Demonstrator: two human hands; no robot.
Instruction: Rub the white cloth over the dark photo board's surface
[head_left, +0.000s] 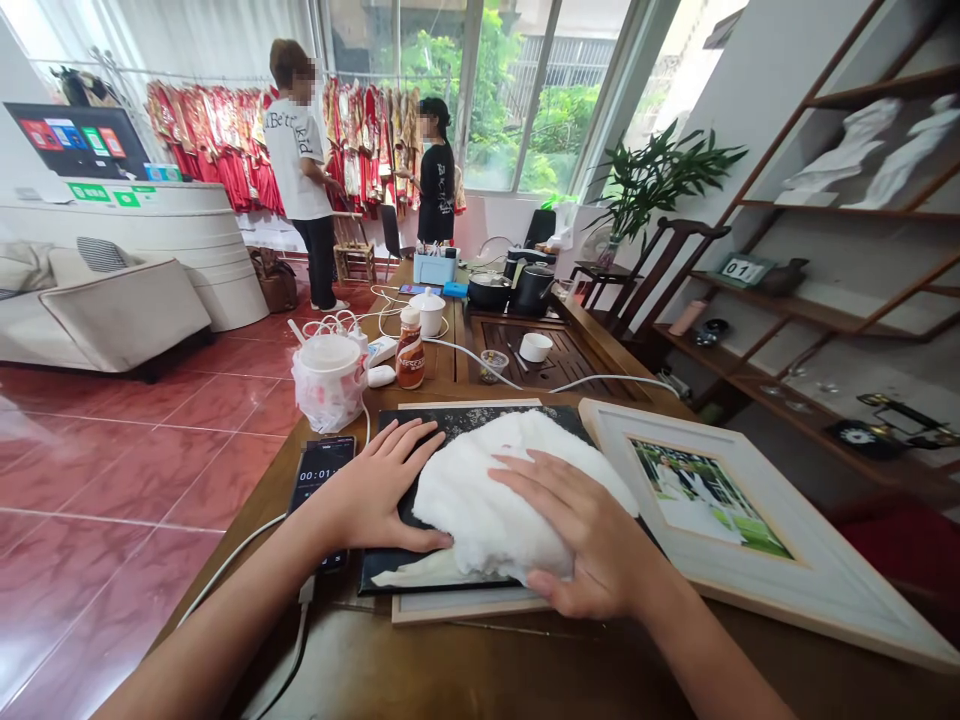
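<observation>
A white fluffy cloth (480, 480) lies bunched over a flat black board (397, 460) on the wooden table. My right hand (577, 530) is on the cloth, fingers curved over its top and thumb at its near edge. To the left, my left hand (390, 485) is spread flat on the board, its thumb close to the cloth. Under the black board, the edge of a light wood frame (465, 606) sticks out. Cloth and hands hide much of the board's surface.
A framed photo (712, 490) lies on the right. Left of the board are a phone (322, 470) with a cable and a bagged plastic tub (328, 375). Beyond stand a brown bottle (410, 350), a lidded white cup (430, 310) and a tea tray (562, 365). Two people stand farther back.
</observation>
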